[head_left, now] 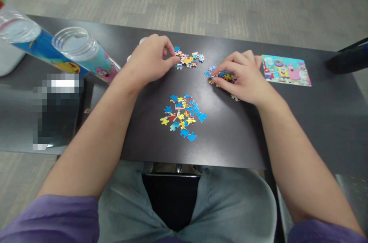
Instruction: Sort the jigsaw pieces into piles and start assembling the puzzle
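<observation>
Your left fingers (172, 61) curl beside one puzzle-piece cluster (188, 60), right fingers (223, 83) over another cluster (229, 77), any pinch unclear, seemingly sorting, which calls for picking singly.

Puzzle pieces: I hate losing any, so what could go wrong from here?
The right hand, at the right pile, might scatter it. The near pile, lying toward the table's near edge, could get brushed off. The left forearm looks close to the nearer tube and might tip it.

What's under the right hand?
Colourful puzzle pieces peek out by the right hand, on the dark table. The hand covers whatever else is there, so that can't be seen.
</observation>
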`<state>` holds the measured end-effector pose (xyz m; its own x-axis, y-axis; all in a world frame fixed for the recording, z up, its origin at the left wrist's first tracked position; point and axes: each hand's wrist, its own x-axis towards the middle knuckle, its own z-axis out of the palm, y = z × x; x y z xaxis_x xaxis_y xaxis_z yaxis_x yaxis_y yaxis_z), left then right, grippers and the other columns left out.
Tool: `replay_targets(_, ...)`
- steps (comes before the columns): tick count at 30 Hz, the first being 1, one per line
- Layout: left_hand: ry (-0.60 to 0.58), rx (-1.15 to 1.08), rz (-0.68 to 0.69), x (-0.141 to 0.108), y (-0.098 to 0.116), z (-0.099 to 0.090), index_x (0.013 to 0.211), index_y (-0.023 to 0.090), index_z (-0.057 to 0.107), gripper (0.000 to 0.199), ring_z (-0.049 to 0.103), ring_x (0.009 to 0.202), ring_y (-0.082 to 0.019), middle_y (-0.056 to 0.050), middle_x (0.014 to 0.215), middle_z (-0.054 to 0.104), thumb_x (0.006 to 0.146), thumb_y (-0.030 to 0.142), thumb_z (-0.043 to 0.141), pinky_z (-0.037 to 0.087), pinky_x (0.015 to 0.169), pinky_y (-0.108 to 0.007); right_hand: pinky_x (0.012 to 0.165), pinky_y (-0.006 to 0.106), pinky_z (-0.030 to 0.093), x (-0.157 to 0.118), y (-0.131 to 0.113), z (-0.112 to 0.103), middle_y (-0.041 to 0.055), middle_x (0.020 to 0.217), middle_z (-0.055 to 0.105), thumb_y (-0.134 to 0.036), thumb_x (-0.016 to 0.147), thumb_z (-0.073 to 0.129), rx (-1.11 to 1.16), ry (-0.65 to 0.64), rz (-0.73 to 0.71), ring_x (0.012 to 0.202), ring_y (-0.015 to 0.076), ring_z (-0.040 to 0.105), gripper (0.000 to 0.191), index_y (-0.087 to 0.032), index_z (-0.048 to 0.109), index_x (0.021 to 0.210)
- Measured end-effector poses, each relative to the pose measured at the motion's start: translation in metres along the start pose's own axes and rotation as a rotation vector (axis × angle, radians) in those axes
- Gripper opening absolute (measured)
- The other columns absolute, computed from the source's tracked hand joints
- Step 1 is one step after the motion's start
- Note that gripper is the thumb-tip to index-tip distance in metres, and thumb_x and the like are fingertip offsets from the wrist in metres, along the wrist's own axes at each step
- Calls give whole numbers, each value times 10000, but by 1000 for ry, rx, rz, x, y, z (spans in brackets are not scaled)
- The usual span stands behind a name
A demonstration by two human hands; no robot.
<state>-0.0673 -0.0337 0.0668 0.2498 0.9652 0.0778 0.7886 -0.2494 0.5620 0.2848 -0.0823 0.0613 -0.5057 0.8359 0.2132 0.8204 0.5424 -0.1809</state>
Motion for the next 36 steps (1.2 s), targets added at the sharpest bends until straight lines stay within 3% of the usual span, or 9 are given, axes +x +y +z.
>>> replay_targets(5,-15,18,-26,1,0,8,1032,302,776,294,687,1057,-334,-72,1056,723,961,541,931,444,898,-496,1185,789,543,0,-1,1,127,1354,862,-506,1271,661,31,5,-15,1371,526,728,273,-420,910,1340)
replay_targets(10,-105,-32,-93,2,-1,9,1030,323,785,491,686,979,-312,-27,942,679,808,620,1108,438,846,-488,1186,784,552,0,1,1,138,1376,856,-517,1280,654,6,-12,-1,1373,529,724,294,-425,893,1424)
replay_targets(14,-183,-96,-49,2,-2,8,1032,324,823,634,701,927,-304,-18,912,699,636,640,1204,440,799,-451,1209,801,531,1,-1,-1,146,1383,861,-509,1270,657,20,-25,26,1385,544,721,312,-420,902,1441)
replay_targets(16,-189,-115,-35,0,-2,7,1013,325,822,629,700,910,-303,-22,893,702,666,704,1184,439,784,-450,1214,813,523,1,-2,-1,144,1389,865,-508,1267,655,35,-22,28,1392,550,719,316,-425,903,1444)
replay_targets(20,-112,-137,-61,-2,1,9,943,330,759,565,675,898,-303,-25,824,645,870,824,1025,430,786,-467,1219,805,513,1,-3,0,145,1389,861,-514,1263,670,48,-25,24,1399,547,718,322,-419,900,1467)
replay_targets(26,-142,2,-87,-2,7,14,1064,321,801,694,730,1149,-373,-55,1065,715,668,743,1185,541,962,-501,1219,798,503,2,-2,-2,148,1413,857,-538,1278,642,22,-47,32,1420,558,706,356,-426,891,1505)
replay_targets(32,-205,103,-38,-7,7,8,1270,346,857,802,696,1497,-480,-95,1420,770,630,632,1248,598,1250,-584,1223,802,483,2,-2,-5,152,1427,863,-566,1270,658,72,-69,18,1403,562,697,367,-411,887,1510)
replay_targets(36,-31,118,-29,-9,18,5,1236,332,868,451,621,1614,-516,-123,1552,752,943,611,1068,514,1368,-700,1229,784,482,2,-4,-5,163,1409,856,-531,1271,658,64,-67,25,1400,554,693,360,-389,885,1513)
